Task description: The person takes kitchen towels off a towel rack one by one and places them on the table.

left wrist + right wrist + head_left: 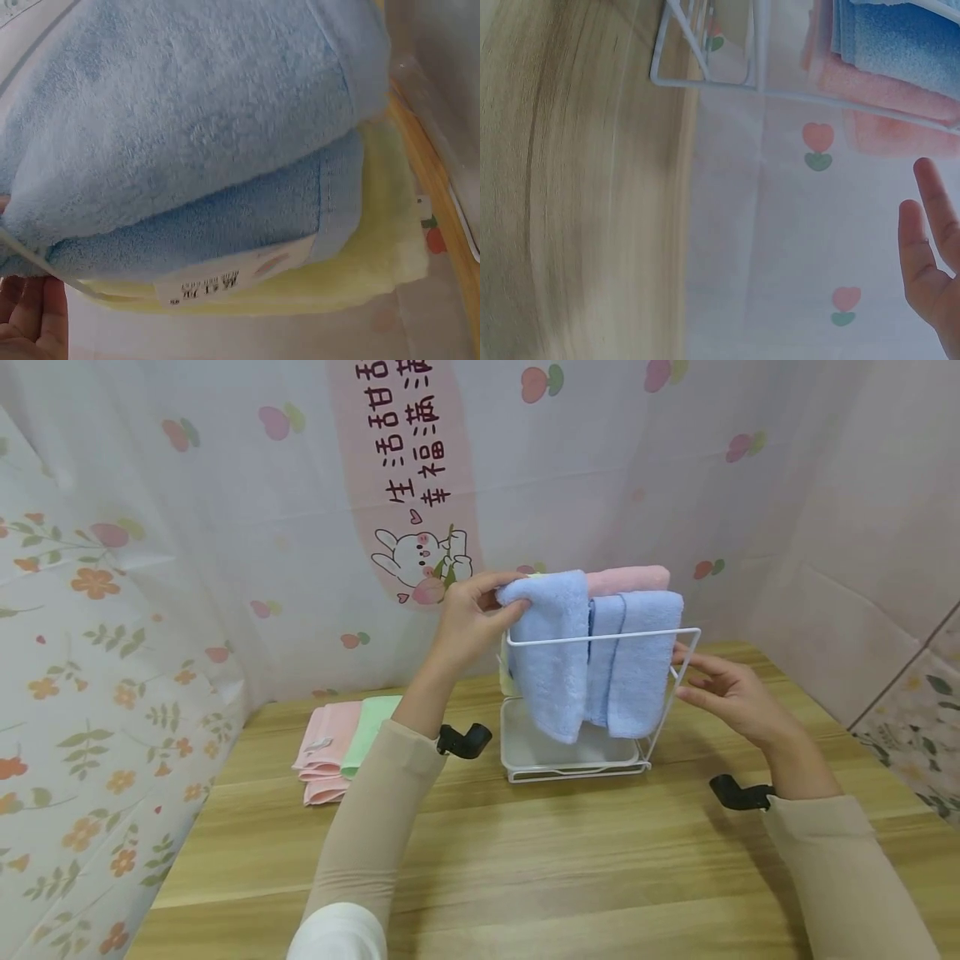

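My left hand (472,618) pinches the top left corner of a folded blue towel (551,652), which hangs over a white wire rack (603,637). A second blue towel (645,664) hangs just right of it, with a rolled-looking pink towel (630,579) behind. In the left wrist view, a yellow towel (390,262) lies against the blue towel (187,112), beside a printed label. My right hand (731,693) is at the rack's right side, thumb and fingers apart; two of its fingers (915,240) look straight in the right wrist view. Contact with the wire cannot be made out.
Pink folded towels (330,739) and a green towel (367,735) lie on the wooden table (525,860) left of the rack, partly behind my left arm. A pale tray (517,727) forms the rack's base. Printed curtains (262,527) stand behind and at the sides.
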The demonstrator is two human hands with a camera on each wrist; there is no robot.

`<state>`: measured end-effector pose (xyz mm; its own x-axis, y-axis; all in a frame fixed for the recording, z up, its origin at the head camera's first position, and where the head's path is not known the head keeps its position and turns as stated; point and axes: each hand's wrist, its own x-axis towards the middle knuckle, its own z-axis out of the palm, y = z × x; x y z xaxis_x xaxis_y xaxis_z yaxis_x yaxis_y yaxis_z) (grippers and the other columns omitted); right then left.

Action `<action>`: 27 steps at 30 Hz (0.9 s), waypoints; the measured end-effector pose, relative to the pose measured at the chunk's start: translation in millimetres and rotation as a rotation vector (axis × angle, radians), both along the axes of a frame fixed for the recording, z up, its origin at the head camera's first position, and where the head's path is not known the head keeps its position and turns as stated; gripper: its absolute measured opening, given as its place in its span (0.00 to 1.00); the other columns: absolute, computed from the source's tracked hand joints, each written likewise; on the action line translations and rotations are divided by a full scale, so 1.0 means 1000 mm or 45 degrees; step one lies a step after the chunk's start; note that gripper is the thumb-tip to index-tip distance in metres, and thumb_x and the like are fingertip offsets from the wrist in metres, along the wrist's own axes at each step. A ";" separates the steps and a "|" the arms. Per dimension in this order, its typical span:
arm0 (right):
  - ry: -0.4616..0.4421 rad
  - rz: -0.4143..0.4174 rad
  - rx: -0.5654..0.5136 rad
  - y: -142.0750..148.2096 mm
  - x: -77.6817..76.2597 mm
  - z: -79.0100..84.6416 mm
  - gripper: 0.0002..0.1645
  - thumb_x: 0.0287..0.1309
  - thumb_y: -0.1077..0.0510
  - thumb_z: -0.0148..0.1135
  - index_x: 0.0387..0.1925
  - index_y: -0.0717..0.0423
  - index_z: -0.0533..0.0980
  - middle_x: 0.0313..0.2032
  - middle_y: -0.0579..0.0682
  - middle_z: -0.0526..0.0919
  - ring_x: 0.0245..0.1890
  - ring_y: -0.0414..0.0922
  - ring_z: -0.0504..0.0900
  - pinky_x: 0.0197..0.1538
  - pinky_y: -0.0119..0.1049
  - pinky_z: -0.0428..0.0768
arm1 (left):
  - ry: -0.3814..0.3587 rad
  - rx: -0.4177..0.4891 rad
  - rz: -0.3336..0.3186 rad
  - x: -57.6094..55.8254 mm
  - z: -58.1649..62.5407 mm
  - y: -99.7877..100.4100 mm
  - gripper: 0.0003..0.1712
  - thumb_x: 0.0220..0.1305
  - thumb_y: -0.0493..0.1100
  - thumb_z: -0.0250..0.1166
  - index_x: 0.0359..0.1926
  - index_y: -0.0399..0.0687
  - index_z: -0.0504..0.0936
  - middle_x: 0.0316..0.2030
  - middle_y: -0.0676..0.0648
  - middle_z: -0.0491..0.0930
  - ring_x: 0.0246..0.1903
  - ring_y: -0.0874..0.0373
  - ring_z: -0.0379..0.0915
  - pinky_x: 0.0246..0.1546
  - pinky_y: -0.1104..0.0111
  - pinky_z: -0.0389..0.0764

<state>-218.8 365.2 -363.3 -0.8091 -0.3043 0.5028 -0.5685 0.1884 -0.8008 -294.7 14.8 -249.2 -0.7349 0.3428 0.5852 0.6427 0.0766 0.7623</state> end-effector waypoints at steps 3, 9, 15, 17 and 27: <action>-0.006 0.018 -0.018 0.000 0.001 -0.001 0.26 0.62 0.78 0.54 0.59 0.61 0.75 0.68 0.32 0.71 0.69 0.25 0.63 0.59 0.18 0.70 | -0.002 0.067 -0.011 0.002 0.003 0.001 0.15 0.60 0.28 0.67 0.49 0.30 0.83 0.50 0.36 0.84 0.42 0.58 0.81 0.45 0.70 0.84; -0.005 -0.029 0.006 0.000 0.003 0.000 0.26 0.62 0.78 0.54 0.59 0.59 0.76 0.68 0.30 0.70 0.67 0.24 0.64 0.57 0.18 0.70 | 0.000 0.083 0.002 0.008 0.012 0.000 0.15 0.60 0.28 0.67 0.48 0.30 0.83 0.47 0.35 0.83 0.38 0.61 0.79 0.44 0.70 0.84; -0.005 -0.038 0.001 -0.003 0.002 -0.001 0.25 0.62 0.77 0.55 0.58 0.58 0.77 0.66 0.29 0.71 0.67 0.24 0.65 0.56 0.19 0.71 | 0.016 0.124 -0.018 0.012 0.011 -0.006 0.14 0.59 0.28 0.67 0.48 0.29 0.83 0.46 0.35 0.82 0.40 0.60 0.79 0.45 0.69 0.84; -0.007 -0.043 0.011 -0.003 0.002 -0.001 0.25 0.62 0.77 0.55 0.57 0.58 0.77 0.66 0.28 0.71 0.67 0.24 0.65 0.55 0.19 0.71 | 0.024 0.145 -0.032 0.014 0.010 -0.009 0.14 0.59 0.27 0.66 0.48 0.28 0.83 0.46 0.35 0.82 0.40 0.61 0.79 0.46 0.69 0.84; 0.026 0.076 -0.043 -0.005 -0.005 -0.002 0.24 0.64 0.78 0.51 0.56 0.59 0.75 0.68 0.31 0.68 0.69 0.25 0.62 0.55 0.19 0.73 | 0.150 0.237 -0.012 0.014 0.005 -0.016 0.14 0.60 0.29 0.68 0.48 0.28 0.83 0.45 0.35 0.83 0.40 0.61 0.82 0.46 0.65 0.86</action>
<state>-223.6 360.2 -364.8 -0.7794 -0.3340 0.5300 -0.5944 0.1269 -0.7941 -280.3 -1.7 -243.7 -0.6547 0.2275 0.7209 0.7284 -0.0650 0.6820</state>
